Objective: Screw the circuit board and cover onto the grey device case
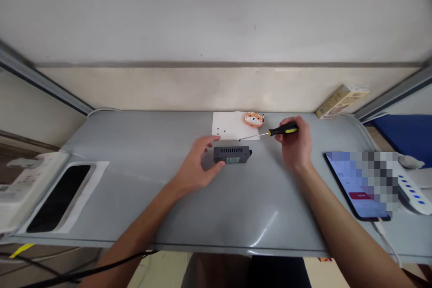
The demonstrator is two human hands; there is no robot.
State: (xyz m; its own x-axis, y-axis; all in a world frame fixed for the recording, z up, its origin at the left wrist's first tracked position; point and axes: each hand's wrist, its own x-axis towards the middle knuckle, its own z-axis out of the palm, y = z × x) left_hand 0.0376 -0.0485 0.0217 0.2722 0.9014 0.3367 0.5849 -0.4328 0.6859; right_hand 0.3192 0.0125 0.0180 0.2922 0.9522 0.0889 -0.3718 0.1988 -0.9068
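Observation:
A small dark grey box-shaped device (232,154) lies on the grey table (141,144) in the middle. My left hand (197,164) cups its left end, thumb in front and fingers curled over the back, holding it. My right hand (295,141) is closed round the black and yellow handle of a screwdriver (270,132). The thin shaft points left, its tip resting at the edge of a white sheet of paper (229,125) just behind the device. A few tiny dark screws lie on that paper.
An orange animal-shaped toy (254,119) sits on the paper's far corner. A phone (357,184) lies at the right, a power strip (413,189) beyond it, a cardboard box (340,100) against the wall. At left are a black phone (57,198) on white paper and another power strip (23,180).

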